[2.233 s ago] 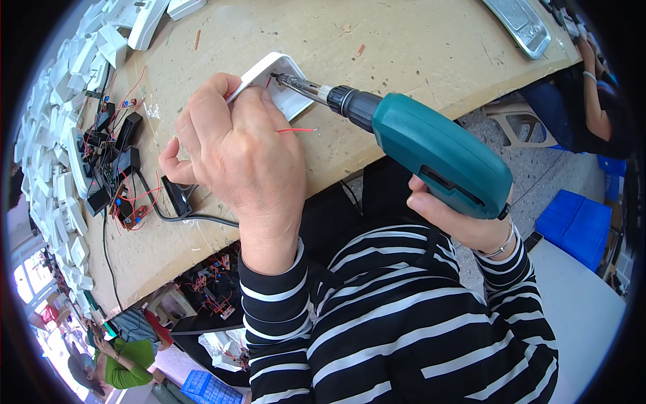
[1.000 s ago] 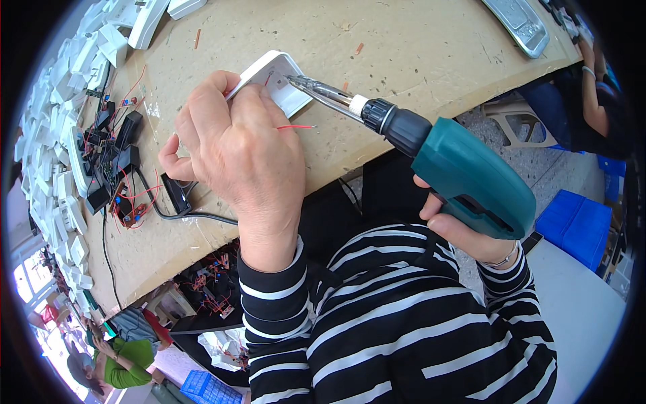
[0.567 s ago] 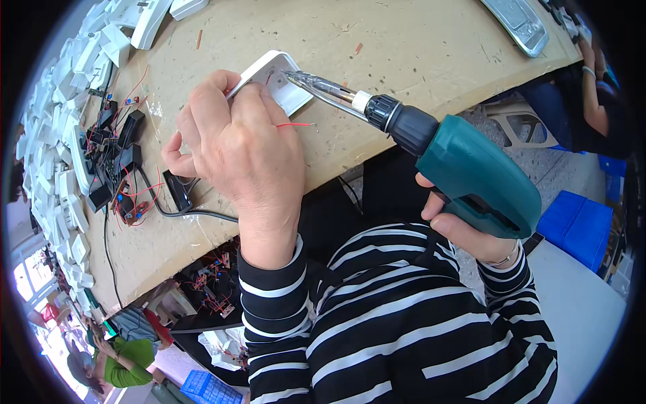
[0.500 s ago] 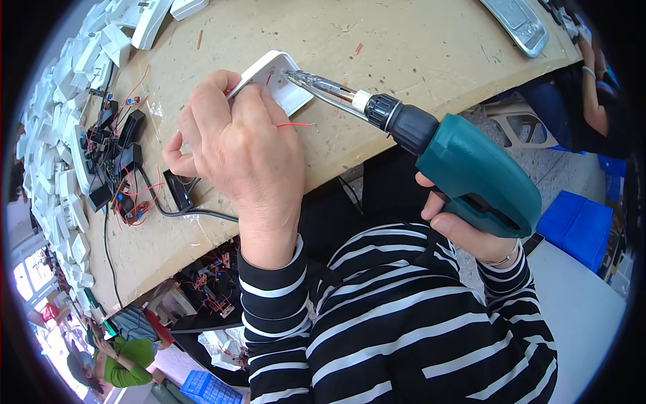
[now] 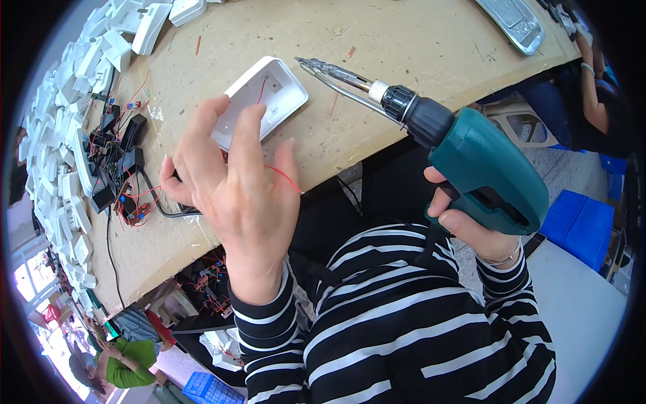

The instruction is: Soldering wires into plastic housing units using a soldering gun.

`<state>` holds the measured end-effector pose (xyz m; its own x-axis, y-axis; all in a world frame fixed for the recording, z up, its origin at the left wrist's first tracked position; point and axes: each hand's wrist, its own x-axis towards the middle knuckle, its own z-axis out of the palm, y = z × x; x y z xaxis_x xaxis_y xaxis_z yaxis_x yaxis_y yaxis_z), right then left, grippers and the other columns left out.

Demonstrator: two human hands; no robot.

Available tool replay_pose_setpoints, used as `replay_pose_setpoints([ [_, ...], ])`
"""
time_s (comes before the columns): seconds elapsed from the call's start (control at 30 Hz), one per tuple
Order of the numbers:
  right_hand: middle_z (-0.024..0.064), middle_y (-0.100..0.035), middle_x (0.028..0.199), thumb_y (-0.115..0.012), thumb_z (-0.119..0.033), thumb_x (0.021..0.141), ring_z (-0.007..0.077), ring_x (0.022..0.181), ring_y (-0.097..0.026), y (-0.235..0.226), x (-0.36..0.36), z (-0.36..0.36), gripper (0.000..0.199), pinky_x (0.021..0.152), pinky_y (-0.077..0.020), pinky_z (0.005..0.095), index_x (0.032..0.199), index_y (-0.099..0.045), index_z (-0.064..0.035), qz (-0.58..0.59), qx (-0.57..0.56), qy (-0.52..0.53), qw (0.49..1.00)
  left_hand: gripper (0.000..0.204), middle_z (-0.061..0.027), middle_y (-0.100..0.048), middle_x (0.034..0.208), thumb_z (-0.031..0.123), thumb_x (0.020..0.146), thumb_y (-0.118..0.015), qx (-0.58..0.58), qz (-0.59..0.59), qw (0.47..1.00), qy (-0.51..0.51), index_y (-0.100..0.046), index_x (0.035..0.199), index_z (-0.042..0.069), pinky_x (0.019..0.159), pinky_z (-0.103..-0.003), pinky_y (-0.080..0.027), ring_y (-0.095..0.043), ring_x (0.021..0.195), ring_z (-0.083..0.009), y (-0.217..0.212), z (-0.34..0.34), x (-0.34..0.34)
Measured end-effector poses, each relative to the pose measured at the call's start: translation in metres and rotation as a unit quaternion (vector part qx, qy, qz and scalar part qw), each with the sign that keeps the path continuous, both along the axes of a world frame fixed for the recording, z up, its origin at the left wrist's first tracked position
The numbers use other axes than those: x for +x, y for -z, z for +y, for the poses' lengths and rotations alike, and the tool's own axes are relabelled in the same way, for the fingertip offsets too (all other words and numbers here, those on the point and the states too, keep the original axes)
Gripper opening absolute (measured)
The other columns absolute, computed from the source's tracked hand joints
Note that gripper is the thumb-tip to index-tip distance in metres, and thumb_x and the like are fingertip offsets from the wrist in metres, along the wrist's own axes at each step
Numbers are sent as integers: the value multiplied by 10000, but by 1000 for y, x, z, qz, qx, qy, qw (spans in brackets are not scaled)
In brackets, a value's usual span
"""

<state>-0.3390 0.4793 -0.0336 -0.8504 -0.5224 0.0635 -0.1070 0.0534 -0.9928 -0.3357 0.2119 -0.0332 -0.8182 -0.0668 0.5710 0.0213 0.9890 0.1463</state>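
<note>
My right hand [image 5: 468, 227] is wrapped round the handle of a green soldering gun [image 5: 494, 168]. Its metal tip and thin feed tube point up and left, a little off the right side of a white plastic housing [image 5: 288, 101]. The housing lies open side up on the table, and a short red wire is joined to a small spot inside it. Over its near end hovers my left hand [image 5: 235, 182], fingers spread apart. A loose red wire [image 5: 286, 176] sticks out beside my left thumb; its other end is hidden by the hand.
At the left lie black modules [image 5: 121, 151] with red wires and a black cable, before a large heap of white housings [image 5: 50, 182]. A metal tray [image 5: 515, 27] sits at the far right. Blue bins [image 5: 575, 225] stand on the right, and other people are nearby.
The soldering tip has pulled out of the housing, up and to the right. My left fingers have opened off the housing and the hand has drawn back toward me.
</note>
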Motion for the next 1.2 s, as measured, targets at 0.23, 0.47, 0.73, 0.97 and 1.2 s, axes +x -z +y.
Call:
replay_pose_setpoints([
  [0.23, 218, -600, 1210, -668, 39, 806, 163, 839, -644, -1, 0, 0, 549, 746, -542, 287, 1318, -473, 47, 23, 7, 5, 1000, 353, -70, -596, 1155, 92, 600, -772, 5, 17, 997, 80, -694, 941, 132, 917, -399, -301, -568, 959, -211, 3, -16, 16],
  [0.47, 223, -600, 1209, -658, 54, 807, 160, 845, -648, -3, 2, -2, 544, 755, -547, 282, 1319, -473, 43, -13, 32, 4, 999, 282, -34, -642, 901, 40, 621, -736, 45, 41, 978, 201, -694, 891, 108, 778, -333, -358, -609, 772, -182, 14, -21, 5],
  [0.73, 227, -604, 1190, -660, 66, 799, 159, 839, -649, -5, 4, -3, 533, 758, -554, 289, 1301, -482, 58, -19, 31, 14, 999, 245, 3, -619, 792, 23, 700, -743, 54, 73, 981, 173, -707, 931, 99, 677, -314, -297, -563, 674, -141, 17, -15, -1],
  [0.97, 238, -600, 1197, -656, 69, 801, 171, 837, -648, -4, 5, -2, 521, 754, -550, 297, 1294, -487, 66, -16, 24, 2, 1000, 186, 14, -608, 750, 54, 717, -760, 64, 83, 987, 124, -704, 886, 107, 690, -302, -264, -531, 639, -127, 19, -7, -5],
  [1.2, 121, -689, 906, -761, 7, 757, 140, 776, -696, 6, 16, -10, 501, 689, -559, 241, 1204, -547, 83, -4, 19, 76, 997, 128, 28, -586, 761, 103, 709, -758, 21, 79, 996, 19, -707, 824, 124, 724, -328, -255, -522, 673, -137, 20, -3, -12],
])
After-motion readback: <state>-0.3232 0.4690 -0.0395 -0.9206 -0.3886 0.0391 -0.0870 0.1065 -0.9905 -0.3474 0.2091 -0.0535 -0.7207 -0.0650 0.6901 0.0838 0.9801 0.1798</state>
